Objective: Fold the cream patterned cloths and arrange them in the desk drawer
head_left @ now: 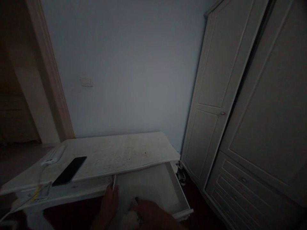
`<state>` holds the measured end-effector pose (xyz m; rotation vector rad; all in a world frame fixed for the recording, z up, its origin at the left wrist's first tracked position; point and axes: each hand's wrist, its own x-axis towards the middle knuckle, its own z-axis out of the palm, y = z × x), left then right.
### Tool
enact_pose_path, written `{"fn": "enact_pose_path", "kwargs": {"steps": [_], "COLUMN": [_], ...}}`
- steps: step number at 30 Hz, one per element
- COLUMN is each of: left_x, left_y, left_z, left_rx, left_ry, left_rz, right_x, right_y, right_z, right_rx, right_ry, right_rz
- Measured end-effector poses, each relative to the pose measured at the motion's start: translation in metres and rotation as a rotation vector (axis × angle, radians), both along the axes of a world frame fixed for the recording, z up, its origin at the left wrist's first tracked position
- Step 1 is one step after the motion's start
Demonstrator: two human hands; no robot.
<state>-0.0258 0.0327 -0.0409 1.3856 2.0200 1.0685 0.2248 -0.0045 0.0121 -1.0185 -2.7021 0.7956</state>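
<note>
Right hand [148,209] over open drawer [153,188], beside blurred pale item [130,220]; cannot tell whether it grips. Left to right: white device [54,155] with cable on bench [115,150], dark phone [69,171] flat near front edge, left hand [110,199] closed on drawer's left wall, drawer pulled out under bench top, wardrobe [216,67] at far right.

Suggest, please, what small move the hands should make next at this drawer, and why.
Perhaps steady the drawer with the left hand and ease the right hand toward its far end: the left hand is at its side wall, the drawer stands open, and its far floor looks bare. The pale item by the right hand is unclear.
</note>
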Motion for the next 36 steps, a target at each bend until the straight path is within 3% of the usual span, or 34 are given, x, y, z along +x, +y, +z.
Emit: {"fn": "enact_pose_path", "kwargs": {"steps": [6,9,12,19,21,23,25,28,33,36], "left_x": [0.004,0.005,0.003,0.001,0.001,0.002,0.002,0.003,0.007,0.008], "left_y": [-0.001,0.000,0.002,0.002,0.001,-0.001,-0.003,-0.005,-0.009,-0.009], "left_z": [0.000,0.002,0.004,0.003,0.001,0.001,0.003,0.009,0.018,0.017], "left_rx": [0.023,0.015,0.006,0.033,0.043,0.056,0.064,0.063,0.059,0.036], "left_ry": [-0.086,-0.114,-0.131,-0.077,-0.060,-0.069,-0.089,-0.098,-0.096,-0.090], "left_rz": [0.003,0.022,0.044,0.013,0.002,-0.020,-0.033,-0.035,-0.026,0.007], "right_x": [0.103,0.115,0.088,-0.054,-0.072,-0.070,-0.048,0.007,0.122,0.178], "right_y": [-0.009,-0.009,-0.004,0.005,0.004,0.000,-0.004,-0.009,-0.023,-0.040], "right_z": [0.035,0.040,0.033,0.007,0.006,0.007,0.010,0.017,0.030,0.023], "right_rx": [-0.148,-0.159,-0.145,-0.131,-0.143,-0.165,-0.182,-0.150,-0.062,0.038], "right_ry": [-0.073,-0.029,-0.062,-0.099,-0.088,-0.042,0.013,0.029,-0.129,-0.055], "right_rz": [-0.403,-0.402,-0.327,-0.052,-0.018,-0.014,-0.023,-0.095,-0.423,-0.565]}}
